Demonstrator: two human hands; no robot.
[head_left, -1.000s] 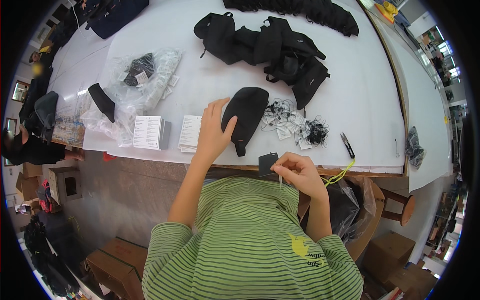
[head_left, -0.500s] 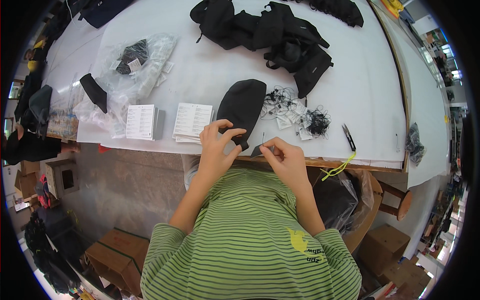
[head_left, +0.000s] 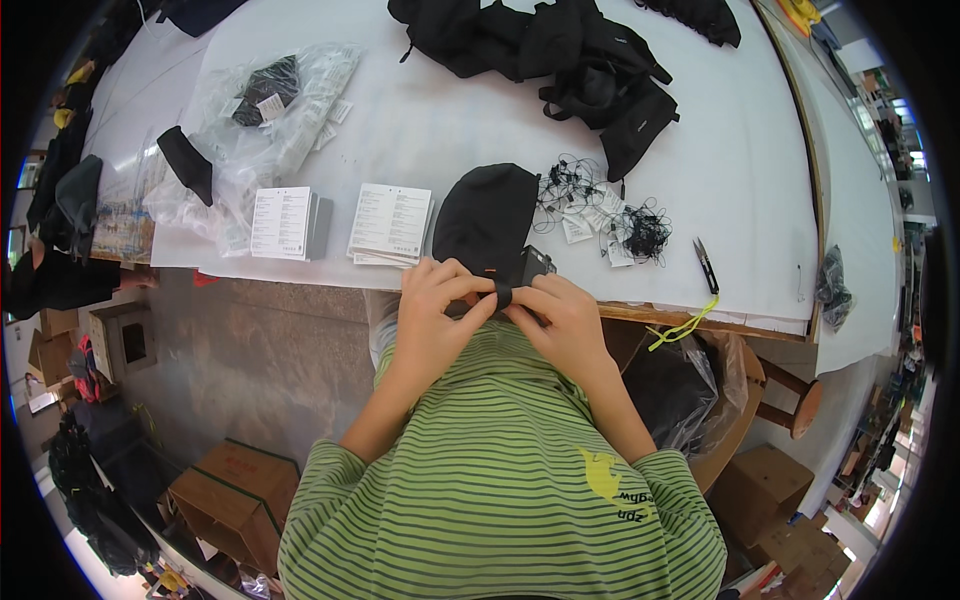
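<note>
A black fabric piece with a rounded far end lies over the near table edge in front of me. At its near end my left hand pinches a narrow black strap. My right hand is closed at the other side of the same strap, fingertips nearly meeting the left ones. A dark tag with small pale print sticks up behind the right fingers. Its cord is hidden by the hands, so I cannot see whether it passes round the strap.
Two stacks of white printed cards stand at the left. Tangled black cords with small white labels lie right of the piece, near black thread snips on a yellow cord. Black fabric goods and clear plastic bags lie farther back.
My right hand has moved left with the dark tag to the black strap, and both hands now meet there. The near end of the black piece has drawn slightly right.
</note>
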